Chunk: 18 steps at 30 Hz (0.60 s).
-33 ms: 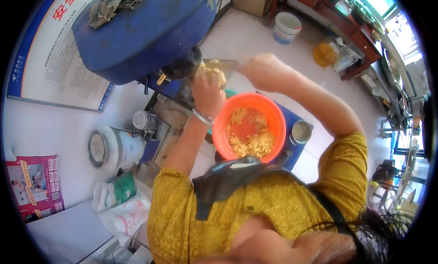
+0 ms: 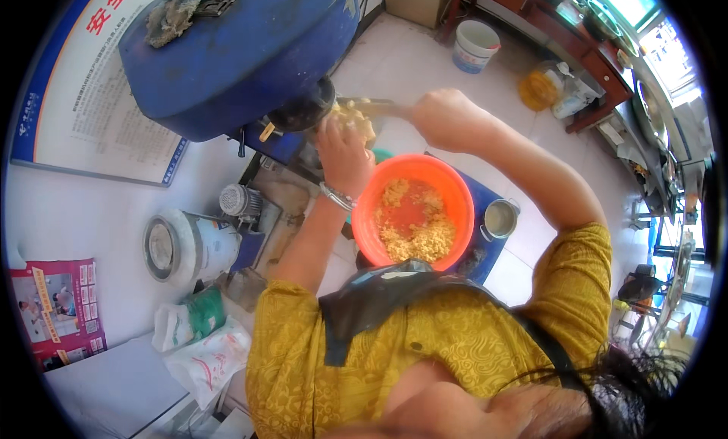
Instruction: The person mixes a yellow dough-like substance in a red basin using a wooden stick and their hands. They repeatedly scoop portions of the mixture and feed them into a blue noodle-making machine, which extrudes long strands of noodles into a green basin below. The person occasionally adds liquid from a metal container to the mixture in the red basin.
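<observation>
My left hand (image 2: 346, 155) curls against a lumpy yellow dough-like mass (image 2: 356, 123) beside the black round outlet (image 2: 305, 109) of a big blue machine (image 2: 250, 52). Its fingertips are partly hidden by the mass. Out to the right, my right hand (image 2: 449, 120) is closed round the end of a long flat-bladed tool (image 2: 379, 108), whose blade reaches toward the yellow mass. Just below both hands stands an orange-red basin (image 2: 464, 204) with yellow crumbly stuff (image 2: 421, 240) in it.
A small metal pot (image 2: 500, 219) sits right of the basin on a blue surface (image 2: 479, 185). A motor (image 2: 241, 202) and a white-and-grey machine (image 2: 193, 246) stand at left, above plastic bags (image 2: 208, 359). Farther off are a white bucket (image 2: 476, 45) and a reddish-brown table (image 2: 595, 64).
My right hand has shifted slightly to the right, with the flat-bladed tool. My left hand stays at the yellow mass.
</observation>
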Available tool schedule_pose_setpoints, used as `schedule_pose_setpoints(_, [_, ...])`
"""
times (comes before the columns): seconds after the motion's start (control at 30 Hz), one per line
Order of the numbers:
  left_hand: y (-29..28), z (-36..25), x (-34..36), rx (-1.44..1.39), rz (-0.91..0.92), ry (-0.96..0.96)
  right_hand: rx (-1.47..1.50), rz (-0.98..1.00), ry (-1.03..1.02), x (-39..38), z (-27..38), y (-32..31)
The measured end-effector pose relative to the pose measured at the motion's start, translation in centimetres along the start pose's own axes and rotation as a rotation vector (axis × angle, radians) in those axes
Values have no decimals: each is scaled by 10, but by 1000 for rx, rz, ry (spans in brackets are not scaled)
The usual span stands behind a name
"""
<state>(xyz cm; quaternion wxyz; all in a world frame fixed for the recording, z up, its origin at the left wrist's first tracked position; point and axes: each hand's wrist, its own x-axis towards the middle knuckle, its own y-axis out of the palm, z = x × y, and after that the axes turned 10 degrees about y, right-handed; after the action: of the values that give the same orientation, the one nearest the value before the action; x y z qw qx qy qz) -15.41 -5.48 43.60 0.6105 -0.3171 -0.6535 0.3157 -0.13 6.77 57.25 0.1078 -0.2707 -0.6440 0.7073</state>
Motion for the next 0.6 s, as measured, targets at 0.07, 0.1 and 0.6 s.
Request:
schedule_pose_setpoints(0.07, [3,-2,0,-57,-17,-48,50,26,67,0,-4,3])
schedule_pose_setpoints(0.1, [5,-2,1,-85,-21,-70,92,40,99,7,-5,14])
schedule_pose_setpoints(0.6, [-4,9,14,-55,184,166,111,35,-96,62,13,33])
